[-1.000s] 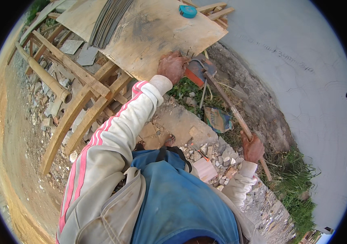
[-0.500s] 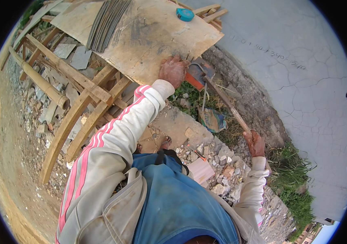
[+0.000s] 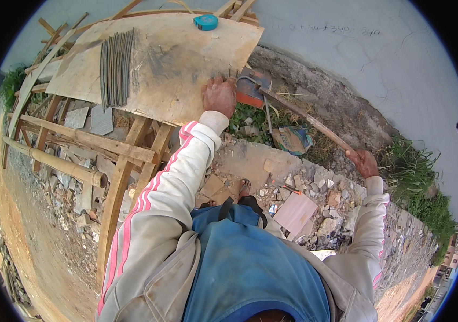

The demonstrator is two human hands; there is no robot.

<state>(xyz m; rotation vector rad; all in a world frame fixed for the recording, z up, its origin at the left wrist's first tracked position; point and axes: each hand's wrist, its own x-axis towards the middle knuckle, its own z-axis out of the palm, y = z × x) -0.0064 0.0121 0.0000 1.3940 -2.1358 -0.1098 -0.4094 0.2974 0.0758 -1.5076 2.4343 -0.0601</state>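
My right hand (image 3: 365, 163) is wrapped round the far end of a long rusty lever handle (image 3: 309, 121), out to the right. Its other end meets an orange-red metal tool (image 3: 251, 88) with a grey curved top, at the board's right edge. My left hand (image 3: 219, 96) rests on the wooden board (image 3: 170, 70) just left of that tool, fingers curled in. What lies under those fingers is hidden. Small upright metal pegs (image 3: 232, 73) stand beside them. A bundle of thin steel rods (image 3: 116, 67) lies on the board's left part.
A teal tape measure (image 3: 206, 22) sits on the board's far edge. Timber beams (image 3: 116, 198) and a bamboo pole (image 3: 57, 161) stick out at left. Rubble, a pinkish tile (image 3: 296, 213) and a crumpled sack (image 3: 292, 139) lie below. A grey cracked wall (image 3: 379, 64) rises behind.
The whole view has turned, so the board and wall appear rotated. My right hand and the lever handle appear further right and higher. Both hands keep the same hold.
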